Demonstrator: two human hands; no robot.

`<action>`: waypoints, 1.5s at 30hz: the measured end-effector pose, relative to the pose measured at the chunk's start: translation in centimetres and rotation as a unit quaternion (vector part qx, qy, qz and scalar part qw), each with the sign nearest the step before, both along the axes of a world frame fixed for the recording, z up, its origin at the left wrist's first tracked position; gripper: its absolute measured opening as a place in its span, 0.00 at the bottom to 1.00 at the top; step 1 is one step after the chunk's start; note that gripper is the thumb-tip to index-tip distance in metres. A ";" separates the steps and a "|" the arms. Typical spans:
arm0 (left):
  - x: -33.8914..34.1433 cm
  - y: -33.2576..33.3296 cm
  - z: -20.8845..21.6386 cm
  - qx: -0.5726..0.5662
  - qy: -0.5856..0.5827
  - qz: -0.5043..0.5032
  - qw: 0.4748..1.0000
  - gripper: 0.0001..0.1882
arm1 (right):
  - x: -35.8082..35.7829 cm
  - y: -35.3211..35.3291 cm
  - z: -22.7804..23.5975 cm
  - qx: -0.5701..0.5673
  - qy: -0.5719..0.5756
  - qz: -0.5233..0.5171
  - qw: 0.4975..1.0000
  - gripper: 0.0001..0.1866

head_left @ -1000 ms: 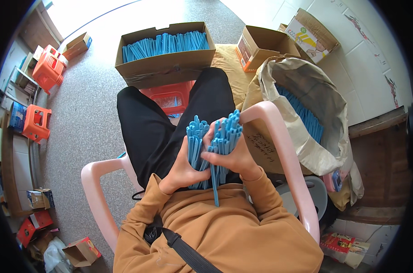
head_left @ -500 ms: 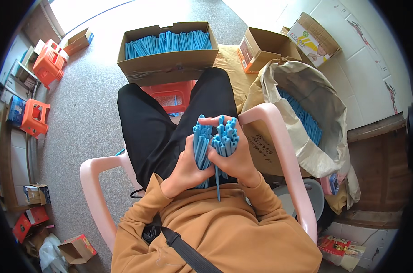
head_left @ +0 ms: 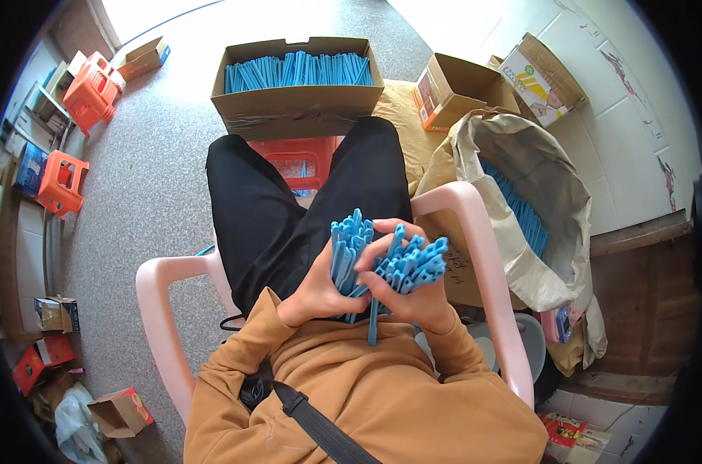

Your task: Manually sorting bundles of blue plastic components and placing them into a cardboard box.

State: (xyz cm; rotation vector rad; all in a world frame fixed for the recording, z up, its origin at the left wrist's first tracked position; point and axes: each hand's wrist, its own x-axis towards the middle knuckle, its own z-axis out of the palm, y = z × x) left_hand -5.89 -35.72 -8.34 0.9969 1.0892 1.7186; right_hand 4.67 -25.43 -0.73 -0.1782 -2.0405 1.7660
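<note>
Above my lap, each hand grips a bundle of thin blue plastic sticks with small knobbed or forked ends. My left hand [head_left: 314,288] is wrapped round the left bundle [head_left: 349,251], whose ends point up and away from me. In my right hand [head_left: 426,303] is a second bundle [head_left: 415,265], tilted to the right, its ends fanned out. The two hands meet in the middle, fingers touching. One stick [head_left: 373,323] hangs down between them toward my sweatshirt. The lower ends of both bundles are mostly hidden behind my hands.
Beyond my knees, a cardboard box [head_left: 297,104] full of blue sticks rests above a red stool [head_left: 301,158]. On the right stands an open sack [head_left: 513,259] with more sticks, behind the pink chair arm [head_left: 486,255]. An open carton [head_left: 471,97] is farther back; orange stools [head_left: 61,183] stand left.
The right-hand bundle has swung to the right and its ends have spread apart. The left-hand bundle has stayed nearly in place. The whole view has shifted slightly.
</note>
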 end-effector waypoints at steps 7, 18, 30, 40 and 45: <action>0.1 -0.2 0.9 -0.004 -0.007 -0.014 1.000 0.42 | 0.1 0.5 1.5 0.133 -0.027 0.027 0.990 0.27; 0.4 0.6 0.6 -0.035 -0.018 0.037 0.999 0.37 | 0.0 0.0 1.7 0.106 -0.122 -0.026 0.987 0.35; 0.5 0.7 -0.2 -0.094 0.070 0.121 0.986 0.39 | -1.4 -0.3 -1.7 0.141 -0.152 -0.112 0.972 0.28; 0.8 0.2 1.2 -0.113 0.167 0.153 0.967 0.41 | -2.3 0.1 -2.5 -0.003 -0.087 -0.132 0.987 0.25; 0.8 0.2 1.3 -0.065 0.178 0.126 0.974 0.43 | -2.3 0.7 -2.6 -0.043 -0.086 -0.127 0.987 0.25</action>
